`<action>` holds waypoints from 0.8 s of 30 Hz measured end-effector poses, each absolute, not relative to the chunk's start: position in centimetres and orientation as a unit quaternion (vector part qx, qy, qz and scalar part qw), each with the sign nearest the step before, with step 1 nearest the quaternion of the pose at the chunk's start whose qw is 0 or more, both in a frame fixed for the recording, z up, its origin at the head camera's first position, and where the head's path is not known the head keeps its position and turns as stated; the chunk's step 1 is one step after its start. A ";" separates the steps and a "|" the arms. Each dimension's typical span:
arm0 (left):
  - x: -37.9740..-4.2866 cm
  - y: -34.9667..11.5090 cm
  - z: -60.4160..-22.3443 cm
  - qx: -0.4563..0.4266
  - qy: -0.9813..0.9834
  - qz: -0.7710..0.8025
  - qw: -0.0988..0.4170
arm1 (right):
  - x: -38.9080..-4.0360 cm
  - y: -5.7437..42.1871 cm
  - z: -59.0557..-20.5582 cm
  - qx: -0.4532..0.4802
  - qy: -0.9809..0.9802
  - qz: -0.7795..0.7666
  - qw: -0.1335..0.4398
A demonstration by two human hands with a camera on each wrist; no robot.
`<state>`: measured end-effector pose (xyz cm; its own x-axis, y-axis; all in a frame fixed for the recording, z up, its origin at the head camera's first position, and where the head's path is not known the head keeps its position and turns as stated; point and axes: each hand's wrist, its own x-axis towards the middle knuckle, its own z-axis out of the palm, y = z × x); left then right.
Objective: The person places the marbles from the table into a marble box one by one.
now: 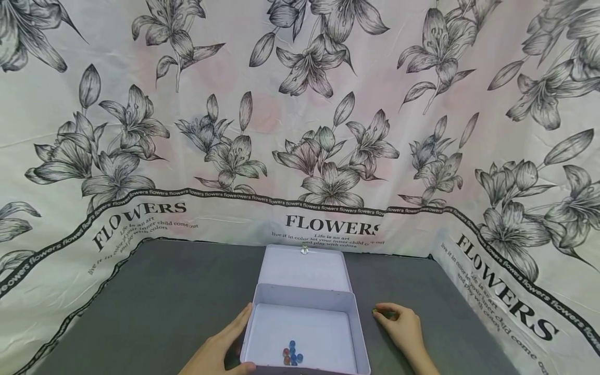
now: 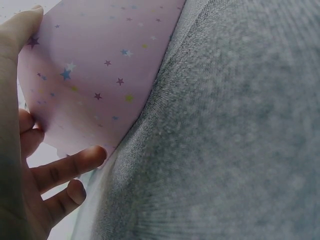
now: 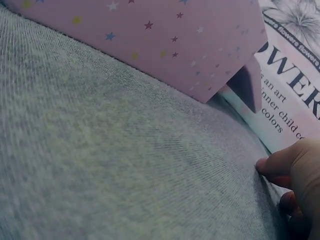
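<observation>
A white-lined box (image 1: 363, 346) with its hinged lid (image 1: 304, 268) swung back lies in the head view. Several small blue and reddish marbles (image 1: 300, 358) are grouped near its front wall. My left hand (image 1: 217, 346) holds the box's left side, thumb at the front corner and fingers along the outer wall. In the left wrist view, the outside (image 2: 100, 75) is pink with stars. Right of the box, low over the cloth, my right hand (image 1: 403, 325) pinches a tiny yellow-green marble (image 1: 374, 311) between thumb and index finger. That marble is mostly covered by the fingertips.
Dark grey cloth (image 1: 164, 302) covers the tabletop on both sides of the box. A white curtain (image 1: 262, 114) printed with flowers and lettering surrounds the back and sides. A small shiny clasp (image 1: 304, 250) sits on the lid's far edge.
</observation>
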<state>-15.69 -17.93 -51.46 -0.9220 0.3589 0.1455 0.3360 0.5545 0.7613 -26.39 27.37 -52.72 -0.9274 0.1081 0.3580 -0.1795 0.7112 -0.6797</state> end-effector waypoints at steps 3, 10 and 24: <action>-15.7 -17.9 -51.4 0.196 0.882 0.429 0.020 | -26.4 27.4 -52.7 0.019 -0.905 0.378 0.196; -15.5 -17.9 -51.1 0.183 0.886 0.425 0.027 | -26.5 27.3 -52.4 0.005 -0.897 0.402 0.186; -15.7 -17.7 -51.3 0.191 0.888 0.419 0.019 | -25.7 26.0 -48.1 0.003 -0.862 0.457 0.218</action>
